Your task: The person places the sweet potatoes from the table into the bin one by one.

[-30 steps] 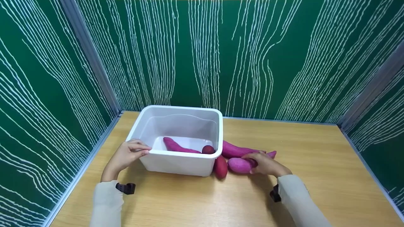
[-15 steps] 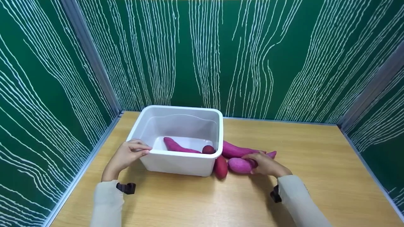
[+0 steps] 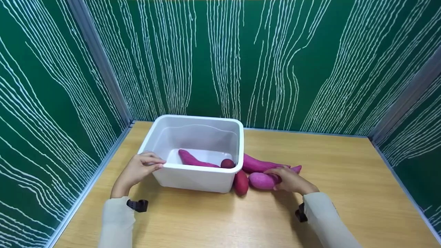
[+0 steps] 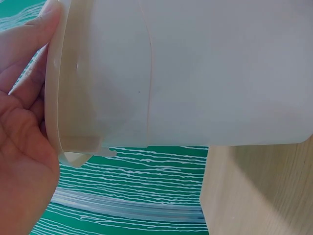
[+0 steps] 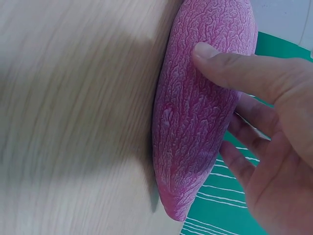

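At the front left corner of a white plastic bin [image 3: 196,179], my left hand [image 3: 137,169] pinches the rim [image 4: 54,93] between thumb and fingers. My right hand [image 3: 293,181] grips a plump pink sweet potato [image 3: 260,180] that lies on the table right of the bin. In the right wrist view, the thumb lies across the wrinkled skin of this sweet potato [image 5: 190,122], with the fingers on its other side. Inside the bin lie a curved pink sweet potato [image 3: 193,159] and a dark red roundish piece [image 3: 227,163], partly hidden by the front wall.
A long magenta sweet potato [image 3: 256,164] lies behind the right hand, partly covered by it. A red oval tuber [image 3: 241,182] rests against the bin's right side. Green panels [image 3: 200,62] with white wavy lines enclose the wooden table [image 3: 213,220].
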The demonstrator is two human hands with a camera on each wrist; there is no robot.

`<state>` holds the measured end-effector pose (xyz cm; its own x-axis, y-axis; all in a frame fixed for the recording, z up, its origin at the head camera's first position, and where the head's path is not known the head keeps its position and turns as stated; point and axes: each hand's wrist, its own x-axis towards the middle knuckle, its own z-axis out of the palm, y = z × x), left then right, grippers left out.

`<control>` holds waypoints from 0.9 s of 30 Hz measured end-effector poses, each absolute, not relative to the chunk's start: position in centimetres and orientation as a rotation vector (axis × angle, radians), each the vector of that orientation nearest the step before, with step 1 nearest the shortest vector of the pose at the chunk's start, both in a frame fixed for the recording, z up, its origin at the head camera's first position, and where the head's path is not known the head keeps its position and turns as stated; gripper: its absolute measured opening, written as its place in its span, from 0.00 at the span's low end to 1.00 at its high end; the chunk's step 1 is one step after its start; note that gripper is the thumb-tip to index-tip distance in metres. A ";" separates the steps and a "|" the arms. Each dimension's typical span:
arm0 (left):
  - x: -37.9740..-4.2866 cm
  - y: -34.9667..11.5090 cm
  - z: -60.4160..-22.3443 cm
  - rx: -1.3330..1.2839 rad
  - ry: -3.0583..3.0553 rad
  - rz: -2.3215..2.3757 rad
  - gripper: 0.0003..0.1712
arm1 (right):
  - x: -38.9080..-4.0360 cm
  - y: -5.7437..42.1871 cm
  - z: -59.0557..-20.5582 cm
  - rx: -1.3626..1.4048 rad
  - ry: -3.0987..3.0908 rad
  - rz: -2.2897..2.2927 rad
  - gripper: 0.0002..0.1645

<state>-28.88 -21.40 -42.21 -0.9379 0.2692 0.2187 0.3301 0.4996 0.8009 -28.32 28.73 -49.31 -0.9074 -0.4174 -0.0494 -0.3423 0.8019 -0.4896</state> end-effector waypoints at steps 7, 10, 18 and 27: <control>-28.9 -21.4 -42.3 -0.522 -2.679 -1.436 0.09 | -28.3 28.7 -49.1 -0.586 2.818 -0.728 0.33; -28.9 -21.4 -42.3 -0.514 -2.694 -1.421 0.10 | -28.3 28.7 -49.0 -0.578 2.807 -0.729 0.33; -28.9 -21.5 -42.2 -0.481 -2.715 -1.422 0.10 | -28.1 28.7 -48.4 -0.545 2.768 -0.740 0.33; -28.8 -21.4 -42.2 -0.530 -2.672 -1.439 0.10 | -28.1 28.9 -47.8 -0.562 2.730 -0.817 0.34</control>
